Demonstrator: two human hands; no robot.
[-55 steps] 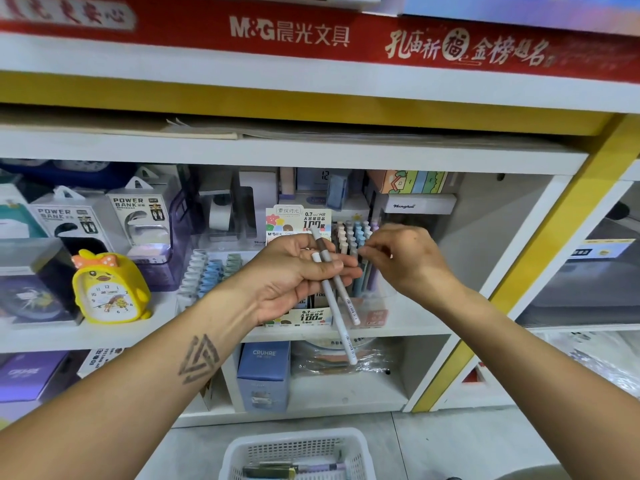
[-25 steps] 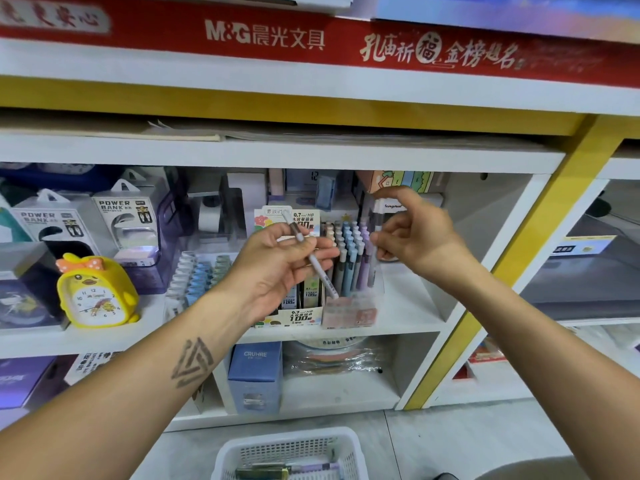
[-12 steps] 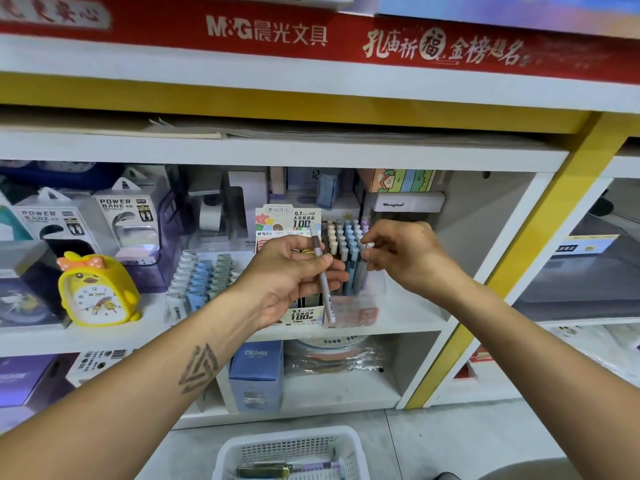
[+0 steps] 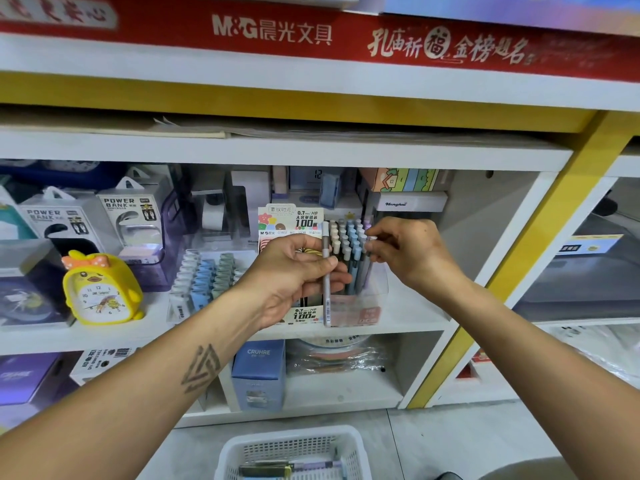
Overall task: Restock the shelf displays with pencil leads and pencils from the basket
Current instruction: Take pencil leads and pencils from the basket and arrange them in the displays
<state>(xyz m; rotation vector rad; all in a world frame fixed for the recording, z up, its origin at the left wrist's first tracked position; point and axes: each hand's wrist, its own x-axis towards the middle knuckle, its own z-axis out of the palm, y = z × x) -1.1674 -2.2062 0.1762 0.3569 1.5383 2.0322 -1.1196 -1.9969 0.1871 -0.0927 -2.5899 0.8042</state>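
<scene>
One pencil (image 4: 326,271) stands upright in the left hand (image 4: 294,271), pinched between thumb and curled fingers; it is slim and pale with a grey cap end at the top. The right hand (image 4: 412,254) pinches the top of another pencil in the clear holder (image 4: 356,303) on the shelf (image 4: 408,323), which is crowded with pastel pencils, too many to count. One lead box (image 4: 292,221) stands just left of it. One white basket (image 4: 294,452) sits on the floor below, holding a few items
</scene>
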